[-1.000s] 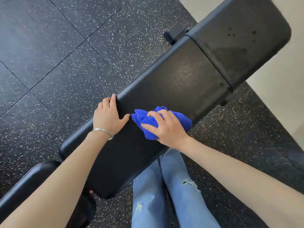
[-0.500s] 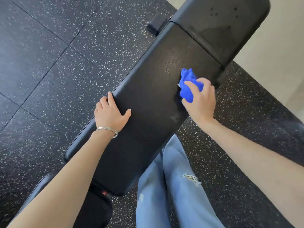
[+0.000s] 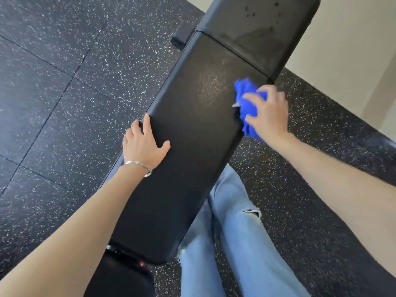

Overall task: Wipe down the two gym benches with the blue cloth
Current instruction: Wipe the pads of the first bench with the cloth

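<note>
A long black padded gym bench (image 3: 188, 146) runs diagonally from the lower middle to the top right. Its upper pad (image 3: 261, 28) carries several dark spots. My right hand (image 3: 267, 112) grips the bunched blue cloth (image 3: 246, 97) against the bench's right edge, just below the seam between the two pads. My left hand (image 3: 143, 144), with thin silver bangles at the wrist, lies flat on the bench's left edge, fingers spread. A dull smeared patch (image 3: 211, 86) shows on the pad left of the cloth.
Black speckled rubber floor tiles (image 3: 64, 82) surround the bench. A second black pad (image 3: 120, 277) sits at the bottom edge. My legs in light blue ripped jeans (image 3: 235, 232) stand right of the bench. A pale wall (image 3: 353, 50) rises at the upper right.
My right hand has carried the cloth from the bench's middle, beside my left hand, up along the right edge towards the seam. My left hand has stayed in place.
</note>
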`<state>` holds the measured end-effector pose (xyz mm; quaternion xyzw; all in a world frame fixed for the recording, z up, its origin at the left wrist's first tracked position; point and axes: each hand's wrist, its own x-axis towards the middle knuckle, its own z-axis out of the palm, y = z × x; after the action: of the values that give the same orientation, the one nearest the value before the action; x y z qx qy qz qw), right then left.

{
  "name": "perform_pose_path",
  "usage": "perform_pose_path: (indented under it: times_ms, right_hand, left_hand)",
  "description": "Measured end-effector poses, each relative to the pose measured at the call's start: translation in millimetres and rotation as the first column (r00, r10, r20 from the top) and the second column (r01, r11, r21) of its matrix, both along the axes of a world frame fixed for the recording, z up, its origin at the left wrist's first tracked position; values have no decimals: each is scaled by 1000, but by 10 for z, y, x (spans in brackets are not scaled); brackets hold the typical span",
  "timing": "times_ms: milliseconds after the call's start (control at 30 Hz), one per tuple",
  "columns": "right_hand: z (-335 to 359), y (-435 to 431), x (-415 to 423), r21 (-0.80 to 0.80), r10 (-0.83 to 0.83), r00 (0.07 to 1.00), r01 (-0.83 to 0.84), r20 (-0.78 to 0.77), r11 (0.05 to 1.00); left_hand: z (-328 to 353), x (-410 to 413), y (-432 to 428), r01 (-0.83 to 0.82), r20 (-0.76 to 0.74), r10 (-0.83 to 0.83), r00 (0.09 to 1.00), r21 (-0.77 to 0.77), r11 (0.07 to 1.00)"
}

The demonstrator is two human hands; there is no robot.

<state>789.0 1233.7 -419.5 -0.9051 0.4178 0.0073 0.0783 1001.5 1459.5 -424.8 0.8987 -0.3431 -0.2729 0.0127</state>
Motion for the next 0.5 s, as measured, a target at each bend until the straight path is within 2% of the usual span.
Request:
perform_pose_path:
  times_ms: [67, 133, 200, 267, 300, 333, 400, 433, 467, 500]
  right_hand:
    - [24, -287, 152, 47, -293, 956, 293, -18, 955]
    - [54, -206, 293, 40, -318, 947, 320, -42, 947]
    - [57, 172, 365, 28, -167, 985, 168, -41, 985]
    - [59, 682, 332, 65, 77, 997, -78, 16, 995]
    - [52, 907, 271, 99, 231, 971, -237, 63, 966]
    - [50, 1072, 201, 115, 405, 909, -415, 99, 902]
    - [43, 1160, 64, 131, 734, 674, -737, 77, 663]
    - [32, 1055, 24, 135, 840, 539, -838, 60, 528]
    - [7, 871, 11, 122, 895, 444, -892, 47, 436]
    - [-17, 633, 21, 84, 915, 401, -914, 35, 398]
  left_hand:
    - [5, -57, -65, -41, -14, 41, 999, 0, 999]
    - [7, -64, -114, -56, -18, 56, 998, 3, 998]
    - [7, -16, -165, -46, -27, 46, 999, -5, 999]
    - [3, 41, -225, -39, -44, 39, 998, -6, 999]
    - [2, 57, -260, -40, -59, 40, 997, -5, 999]
    - [2, 65, -298, -41, -72, 40, 997, -4, 999]
    - [1, 65, -372, -28, -84, 28, 996, 6, 1000]
    - [-1, 66, -407, -23, -84, 24, 996, 15, 1000]
    - [-4, 72, -446, -25, -85, 26, 996, 20, 999]
    - [-8, 81, -490, -30, -87, 32, 996, 19, 999]
